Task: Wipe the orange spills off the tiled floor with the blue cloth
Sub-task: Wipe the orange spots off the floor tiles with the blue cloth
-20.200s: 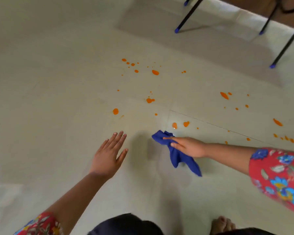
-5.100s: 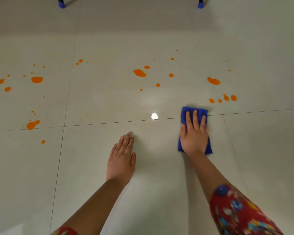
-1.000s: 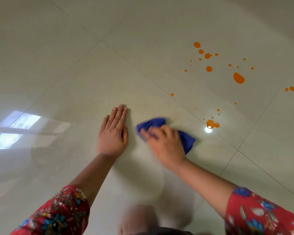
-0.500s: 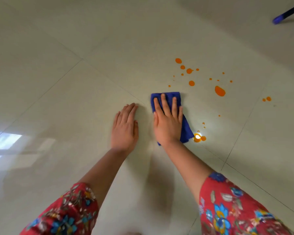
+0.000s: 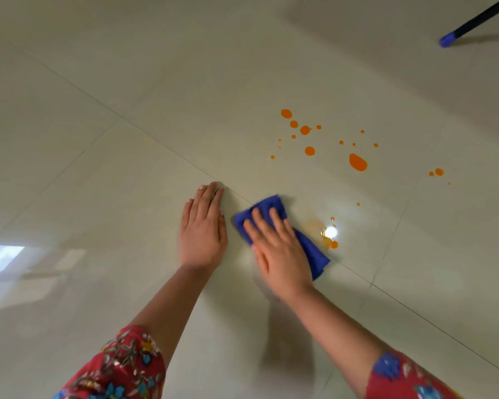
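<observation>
Since the previous frame, the blue cloth point(image 5: 313, 254) was slanted across the tiled floor point(image 5: 113, 182) and the nearest spill point(image 5: 329, 241) smeared. Judged soft and light, it was pinned under the flat right hand point(image 5: 280, 251); the left hand point(image 5: 203, 234) was laid flat, empty, beside it.

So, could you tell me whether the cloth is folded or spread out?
Folded: the cloth is a narrow, thick pad, pressed to the floor under the flat right hand.

Top right, we note a dark slanted leg point(image 5: 481, 17) of some furniture, tipped with a blue cap point(image 5: 446, 40), shadow beside it. Far left, a pale window reflection point(image 5: 0, 257); mid-right, a small bright glare point(image 5: 331, 232).
</observation>
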A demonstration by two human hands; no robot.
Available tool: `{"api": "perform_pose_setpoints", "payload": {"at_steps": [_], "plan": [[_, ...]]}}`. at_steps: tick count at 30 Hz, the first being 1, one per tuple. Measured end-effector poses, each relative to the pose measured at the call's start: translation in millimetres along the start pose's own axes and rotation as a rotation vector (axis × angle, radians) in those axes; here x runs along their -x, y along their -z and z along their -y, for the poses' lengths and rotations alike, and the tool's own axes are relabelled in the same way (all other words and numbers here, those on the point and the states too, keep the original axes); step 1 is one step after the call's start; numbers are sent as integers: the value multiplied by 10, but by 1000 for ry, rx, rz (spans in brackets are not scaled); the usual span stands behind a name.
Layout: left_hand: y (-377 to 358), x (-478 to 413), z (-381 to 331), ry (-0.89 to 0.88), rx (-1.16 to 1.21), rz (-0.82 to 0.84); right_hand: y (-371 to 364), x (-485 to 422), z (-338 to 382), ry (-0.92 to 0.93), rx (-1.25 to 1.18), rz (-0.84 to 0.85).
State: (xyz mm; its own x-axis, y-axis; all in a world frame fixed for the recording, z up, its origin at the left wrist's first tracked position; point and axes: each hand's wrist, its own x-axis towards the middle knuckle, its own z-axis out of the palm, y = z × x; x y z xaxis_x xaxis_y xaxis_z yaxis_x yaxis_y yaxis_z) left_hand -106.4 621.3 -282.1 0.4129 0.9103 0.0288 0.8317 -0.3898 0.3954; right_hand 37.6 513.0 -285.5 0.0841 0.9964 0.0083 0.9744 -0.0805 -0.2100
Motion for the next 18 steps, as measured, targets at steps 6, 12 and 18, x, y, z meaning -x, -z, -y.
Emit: {"api": "perform_pose_setpoints", "payload": {"at_steps": [6,12,18], "plan": [[14,65,-91,-222,-79,87,262,748,-766,-288,140,40],[31,39,-107,-249,-57,88,155,-34,-441,-313,64,-6],[-22,105,-169,-263,-35,112,342,1039,-999,24,124,127]]}}
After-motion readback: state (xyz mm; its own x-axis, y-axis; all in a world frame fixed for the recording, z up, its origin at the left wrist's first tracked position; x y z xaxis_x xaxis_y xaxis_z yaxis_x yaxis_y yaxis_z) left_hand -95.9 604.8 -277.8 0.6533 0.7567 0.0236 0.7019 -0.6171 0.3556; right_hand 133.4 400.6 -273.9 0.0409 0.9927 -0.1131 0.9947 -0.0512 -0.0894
